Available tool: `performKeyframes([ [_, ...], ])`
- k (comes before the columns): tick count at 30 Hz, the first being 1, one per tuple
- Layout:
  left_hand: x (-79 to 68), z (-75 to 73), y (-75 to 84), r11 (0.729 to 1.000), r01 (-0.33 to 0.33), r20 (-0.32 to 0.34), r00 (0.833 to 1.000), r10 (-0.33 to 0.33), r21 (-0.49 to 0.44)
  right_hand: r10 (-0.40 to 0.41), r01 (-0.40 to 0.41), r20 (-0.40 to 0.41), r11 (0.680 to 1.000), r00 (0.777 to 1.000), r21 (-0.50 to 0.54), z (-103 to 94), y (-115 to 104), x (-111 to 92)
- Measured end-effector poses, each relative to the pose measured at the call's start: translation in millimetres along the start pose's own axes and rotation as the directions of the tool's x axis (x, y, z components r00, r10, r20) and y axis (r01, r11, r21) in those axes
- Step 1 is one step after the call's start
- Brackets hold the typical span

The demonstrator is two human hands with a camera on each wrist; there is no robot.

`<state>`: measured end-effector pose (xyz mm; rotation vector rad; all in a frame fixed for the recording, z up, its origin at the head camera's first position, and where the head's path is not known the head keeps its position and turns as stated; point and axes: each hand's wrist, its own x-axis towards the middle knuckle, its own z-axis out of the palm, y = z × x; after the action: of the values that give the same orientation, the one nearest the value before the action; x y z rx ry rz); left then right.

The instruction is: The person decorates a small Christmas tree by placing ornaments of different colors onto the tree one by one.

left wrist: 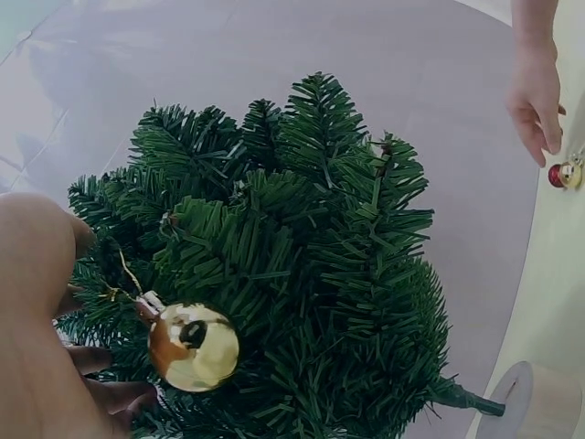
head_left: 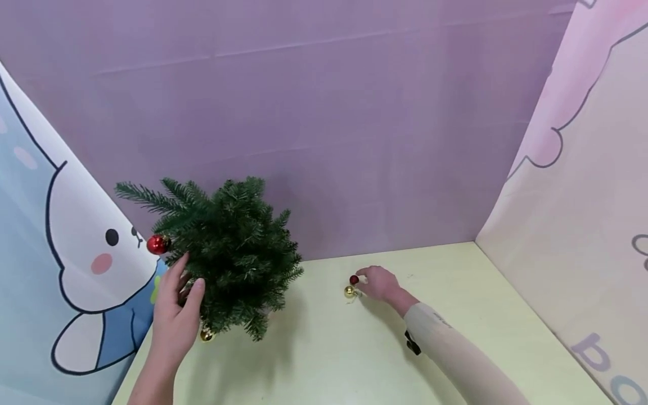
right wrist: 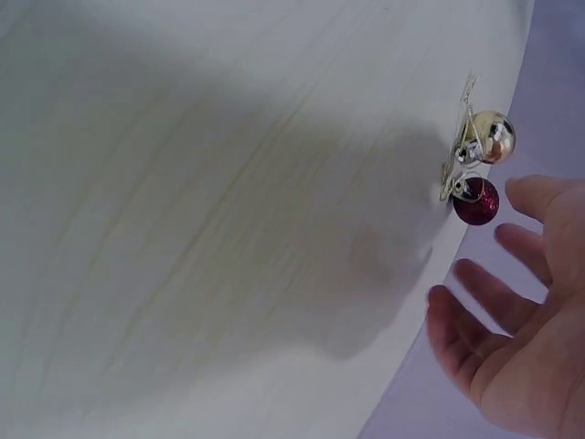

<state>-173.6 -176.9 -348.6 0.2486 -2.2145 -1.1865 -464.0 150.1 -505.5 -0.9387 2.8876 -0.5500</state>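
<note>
A small green artificial Christmas tree (head_left: 243, 253) stands on the left of the table. Beside its left branches is my left hand (head_left: 174, 315), thumb apart from the loosely bent fingers, which reach in among the needles. A shiny red bauble (head_left: 157, 244) hangs from the tree near those fingertips, and a gold bauble (left wrist: 196, 347) hangs in front of them in the left wrist view. Over the table to the right, my right hand (head_left: 379, 283) has its fingers spread beside a dark red glitter bauble (right wrist: 476, 201) and a gold bauble (right wrist: 494, 137), both lying with strings attached.
The pale table (head_left: 324, 360) meets a purple cloth backdrop (head_left: 354, 140) at its far edge. Printed cloth panels rise on both sides, the left panel (head_left: 81, 253) close to the tree. The tree's trunk goes into a pale round base (left wrist: 548, 402).
</note>
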Motion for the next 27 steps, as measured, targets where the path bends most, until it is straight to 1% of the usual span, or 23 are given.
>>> performKeyframes([
  [3,0.0,-1.2,-2.4,1.000,0.000,-0.010,1.000,0.001,0.016,0.022,-0.022,0.021,1.000,1.000,0.022,4.4,-5,3],
  [8,0.4,-0.6,-4.5,1.000,-0.007,-0.017,1.000,0.007,0.010,0.051,-0.051,0.016,0.999,0.999,0.018,10.5,-8,9],
  [11,1.8,0.2,-5.6,1.000,-0.020,-0.010,1.000,0.020,-0.008,0.033,-0.033,0.019,0.999,0.999,0.006,10.3,-9,10],
  [16,0.7,2.5,-6.5,0.999,-0.035,-0.017,0.999,0.035,-0.001,-0.022,0.023,0.043,1.000,0.999,-0.017,11.2,-9,15],
  [21,0.1,4.4,-7.3,1.000,-0.028,-0.033,0.999,0.028,0.014,-0.066,0.067,0.032,0.997,0.997,-0.035,14.3,-10,19],
  [23,-0.1,4.5,-7.6,1.000,-0.018,-0.038,0.999,0.019,0.016,-0.071,0.072,0.014,0.997,0.997,-0.031,14.4,-12,19],
  [27,-0.9,4.3,-8.3,1.000,-0.002,-0.043,0.999,0.003,0.022,-0.042,0.042,-0.009,0.999,0.999,0.002,12.0,-16,19],
])
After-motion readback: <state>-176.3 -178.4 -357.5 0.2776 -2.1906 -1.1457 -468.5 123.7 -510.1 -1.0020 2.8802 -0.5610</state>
